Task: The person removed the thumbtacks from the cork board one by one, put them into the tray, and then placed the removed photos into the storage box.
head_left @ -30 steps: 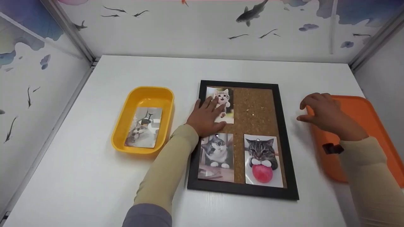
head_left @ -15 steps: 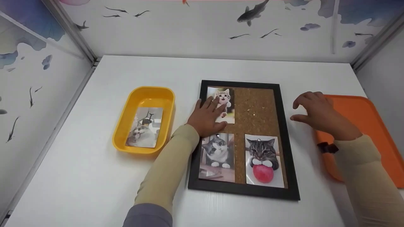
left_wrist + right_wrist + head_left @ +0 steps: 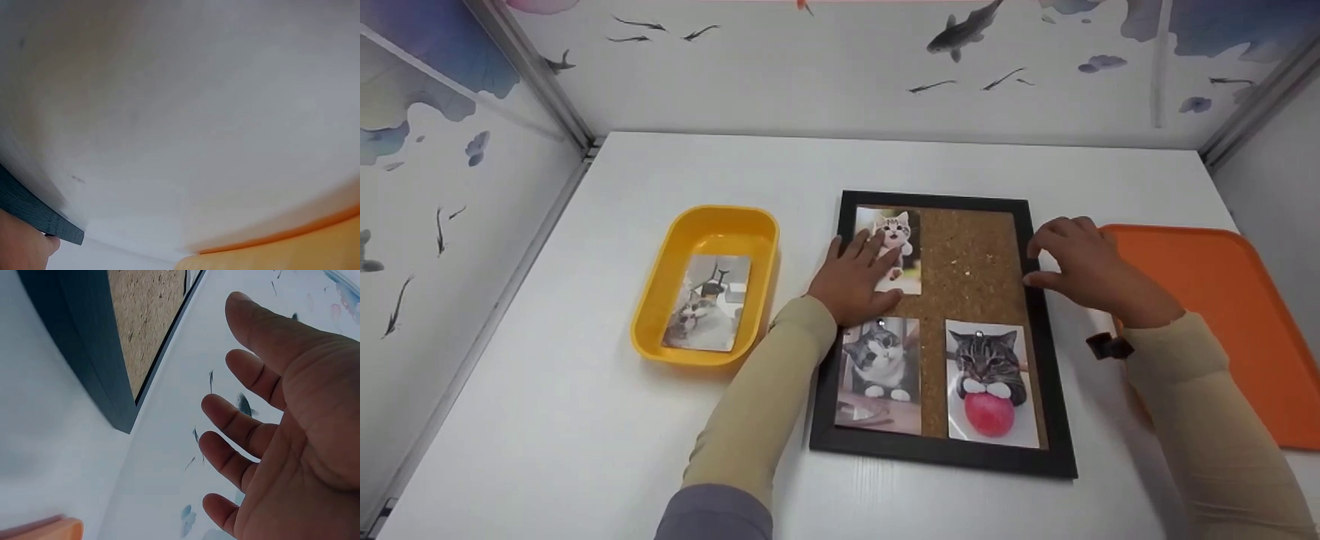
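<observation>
A black-framed cork board (image 3: 971, 281) lies on the white table with three cat photos on it. Spread over the kitten photo (image 3: 910, 279) at its upper left is my left hand (image 3: 855, 281), fingers straight. Below that hand is a grey-and-white cat photo (image 3: 877, 375), with a small pin at its top. At lower right sits the photo of a tabby with a pink ball (image 3: 990, 386), also pinned. My right hand (image 3: 1091, 266) hovers by the board's right edge; the right wrist view shows its loosely bent fingers (image 3: 230, 416) holding nothing.
A yellow tray (image 3: 649, 322) left of the board holds one more cat photo (image 3: 707, 304). To the right lies an orange tray (image 3: 1222, 300), partly behind my right arm. Walls with printed fish (image 3: 964, 30) stand behind and at the sides.
My right hand has moved left, from over the orange tray to the board's right edge. My left hand has stayed on the kitten photo.
</observation>
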`<state>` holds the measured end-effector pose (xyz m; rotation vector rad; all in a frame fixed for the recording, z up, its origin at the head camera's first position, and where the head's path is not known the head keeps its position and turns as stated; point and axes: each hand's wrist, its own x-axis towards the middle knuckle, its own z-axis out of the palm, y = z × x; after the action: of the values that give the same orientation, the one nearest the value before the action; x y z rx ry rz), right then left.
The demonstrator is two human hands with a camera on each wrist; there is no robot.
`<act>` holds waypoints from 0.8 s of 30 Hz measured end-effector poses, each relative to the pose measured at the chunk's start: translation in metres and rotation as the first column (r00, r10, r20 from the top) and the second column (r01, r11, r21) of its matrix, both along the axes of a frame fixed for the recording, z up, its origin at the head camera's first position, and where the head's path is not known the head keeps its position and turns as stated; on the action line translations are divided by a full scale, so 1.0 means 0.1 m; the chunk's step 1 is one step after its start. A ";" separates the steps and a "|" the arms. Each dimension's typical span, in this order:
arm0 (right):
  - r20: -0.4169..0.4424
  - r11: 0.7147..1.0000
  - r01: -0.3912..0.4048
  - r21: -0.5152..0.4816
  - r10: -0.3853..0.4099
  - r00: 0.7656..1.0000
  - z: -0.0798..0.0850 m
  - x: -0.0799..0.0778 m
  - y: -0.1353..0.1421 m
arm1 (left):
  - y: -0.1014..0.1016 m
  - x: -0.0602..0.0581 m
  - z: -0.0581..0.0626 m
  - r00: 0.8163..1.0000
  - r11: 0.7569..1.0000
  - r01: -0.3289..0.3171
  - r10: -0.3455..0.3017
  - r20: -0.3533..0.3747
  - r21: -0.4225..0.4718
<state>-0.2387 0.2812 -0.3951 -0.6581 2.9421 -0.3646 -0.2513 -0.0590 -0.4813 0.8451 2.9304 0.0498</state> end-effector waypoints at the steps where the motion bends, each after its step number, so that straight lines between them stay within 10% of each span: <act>1: 0.001 1.000 -0.002 0.000 0.002 1.000 0.00 -0.01 -0.02 | 0.00 0.00 0.00 1.000 1.000 -0.001 0.001 0.001 -0.001; 24: -0.002 0.991 -0.122 -0.060 0.122 0.992 -0.18 -0.22 -0.65 | 0.00 -0.02 -0.03 1.000 1.000 0.001 0.000 0.004 -0.016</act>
<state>-0.2610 0.2161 -0.4135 -0.8406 2.8811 -0.4430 -0.2532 -0.0590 -0.4841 0.8423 2.9226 0.0278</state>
